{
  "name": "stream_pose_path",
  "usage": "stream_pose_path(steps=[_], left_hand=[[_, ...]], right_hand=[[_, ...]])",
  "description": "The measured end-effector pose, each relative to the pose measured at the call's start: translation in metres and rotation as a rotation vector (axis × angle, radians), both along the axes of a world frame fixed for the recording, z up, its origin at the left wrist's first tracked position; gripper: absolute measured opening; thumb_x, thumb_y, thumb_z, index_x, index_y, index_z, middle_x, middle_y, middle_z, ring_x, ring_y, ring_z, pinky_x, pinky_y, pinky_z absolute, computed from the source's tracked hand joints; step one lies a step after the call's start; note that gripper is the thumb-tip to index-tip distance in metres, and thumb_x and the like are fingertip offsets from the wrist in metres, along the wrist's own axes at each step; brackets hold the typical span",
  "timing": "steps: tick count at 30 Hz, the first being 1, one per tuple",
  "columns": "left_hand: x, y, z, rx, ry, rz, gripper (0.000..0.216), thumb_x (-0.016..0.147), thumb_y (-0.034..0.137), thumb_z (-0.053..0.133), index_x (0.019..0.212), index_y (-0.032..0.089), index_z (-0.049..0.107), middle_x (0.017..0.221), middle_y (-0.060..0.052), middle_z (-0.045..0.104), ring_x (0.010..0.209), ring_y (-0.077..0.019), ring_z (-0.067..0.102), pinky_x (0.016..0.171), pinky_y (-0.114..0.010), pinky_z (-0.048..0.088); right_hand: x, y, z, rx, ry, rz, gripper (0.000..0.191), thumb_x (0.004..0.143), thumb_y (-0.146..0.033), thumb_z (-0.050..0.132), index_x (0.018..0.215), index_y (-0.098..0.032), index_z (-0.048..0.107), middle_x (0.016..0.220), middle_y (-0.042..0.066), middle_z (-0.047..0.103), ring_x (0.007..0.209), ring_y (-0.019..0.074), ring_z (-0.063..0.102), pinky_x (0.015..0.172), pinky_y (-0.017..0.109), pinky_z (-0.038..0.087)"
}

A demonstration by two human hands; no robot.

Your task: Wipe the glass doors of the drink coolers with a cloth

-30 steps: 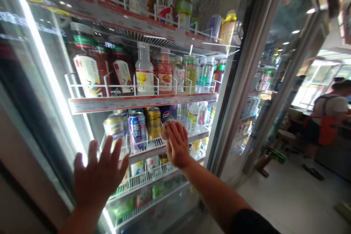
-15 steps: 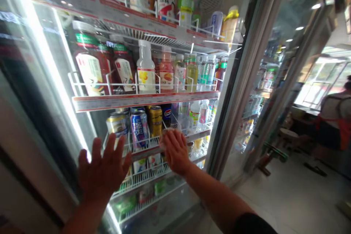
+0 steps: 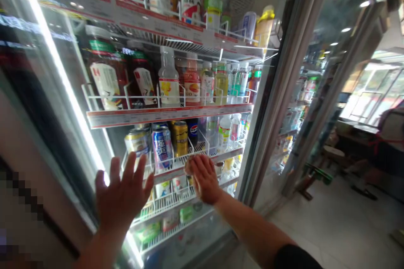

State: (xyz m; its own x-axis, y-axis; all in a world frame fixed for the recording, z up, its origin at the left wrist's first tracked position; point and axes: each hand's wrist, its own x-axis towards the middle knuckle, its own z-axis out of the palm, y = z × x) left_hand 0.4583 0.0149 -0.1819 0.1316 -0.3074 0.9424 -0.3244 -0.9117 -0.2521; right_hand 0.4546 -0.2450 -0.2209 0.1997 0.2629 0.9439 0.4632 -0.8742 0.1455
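Note:
I face the glass door (image 3: 63,92) of a lit drinks fridge. My left hand (image 3: 124,195) lies flat on the glass at the lower left, fingers spread, holding nothing. My right hand (image 3: 203,176) presses a small beige cloth (image 3: 189,164) against the glass in front of the can shelf; only the cloth's edge shows past my fingers. Behind the glass stand cans (image 3: 162,147) on a wire shelf and bottles (image 3: 168,80) on the shelf above.
The fridge's metal frame (image 3: 277,92) runs down to the right of my right hand. More glass-fronted fridges (image 3: 315,92) continue to the right. A tiled floor (image 3: 331,227) lies at the lower right. A person in a red apron (image 3: 389,134) is partly visible at the far right.
My right hand has slid down the glass with the cloth, from the can level to the shelf edge below. My left hand has stayed flat. The person at the right has shifted toward the frame's edge.

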Motion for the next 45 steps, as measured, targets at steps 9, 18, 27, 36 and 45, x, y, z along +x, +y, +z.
stream_pose_path(steps=[9,18,27,36,45], left_hand=[[-0.009,-0.007,0.006,-0.053,-0.018,-0.139,0.077,0.092,0.031,0.065,0.16,0.02,0.029,0.166,-0.011,0.028,0.156,-0.0344,0.016,0.126,-0.055,0.009],[-0.033,-0.095,-0.03,0.061,0.322,-0.633,0.064,0.107,0.043,0.024,0.163,0.013,0.013,0.169,-0.014,0.013,0.157,-0.0313,0.011,0.125,-0.05,0.026],[-0.014,-0.1,-0.1,0.057,0.142,-0.242,0.069,0.096,0.026,0.059,0.159,0.022,0.032,0.146,-0.011,0.057,0.156,-0.031,0.019,0.125,-0.053,0.022],[0.004,-0.107,0.005,-0.198,0.013,-0.053,0.09,0.091,0.028,0.063,0.163,0.023,0.009,0.168,-0.015,0.018,0.152,-0.0485,0.014,0.114,-0.077,0.024],[0.02,-0.247,-0.016,-0.136,0.03,-0.055,0.096,0.087,0.032,0.07,0.163,0.016,0.013,0.168,-0.016,0.013,0.155,-0.0439,0.007,0.12,-0.069,0.022]], right_hand=[[-0.005,0.043,0.012,0.03,0.145,0.017,0.078,0.096,-0.026,0.046,0.164,-0.018,0.007,0.167,0.007,0.029,0.159,0.024,0.01,0.127,0.049,0.028],[-0.019,0.034,-0.036,-0.063,0.358,0.195,0.08,0.097,-0.038,0.042,0.162,-0.009,0.007,0.167,0.014,0.026,0.158,0.0251,0.013,0.125,0.049,0.034],[-0.056,-0.032,-0.058,0.032,0.403,-0.047,0.063,0.098,-0.013,0.04,0.159,-0.018,0.029,0.158,0.011,0.045,0.153,0.0206,0.03,0.118,0.046,0.043],[-0.04,-0.204,-0.031,0.375,0.028,-0.365,0.067,0.1,-0.015,0.045,0.162,-0.027,0.02,0.164,0.013,0.035,0.154,0.0278,0.03,0.119,0.06,0.037],[0.011,-0.285,-0.046,0.305,0.065,-0.269,0.069,0.101,-0.022,0.045,0.163,-0.023,0.015,0.169,0.008,0.022,0.158,0.03,0.012,0.116,0.061,0.044]])
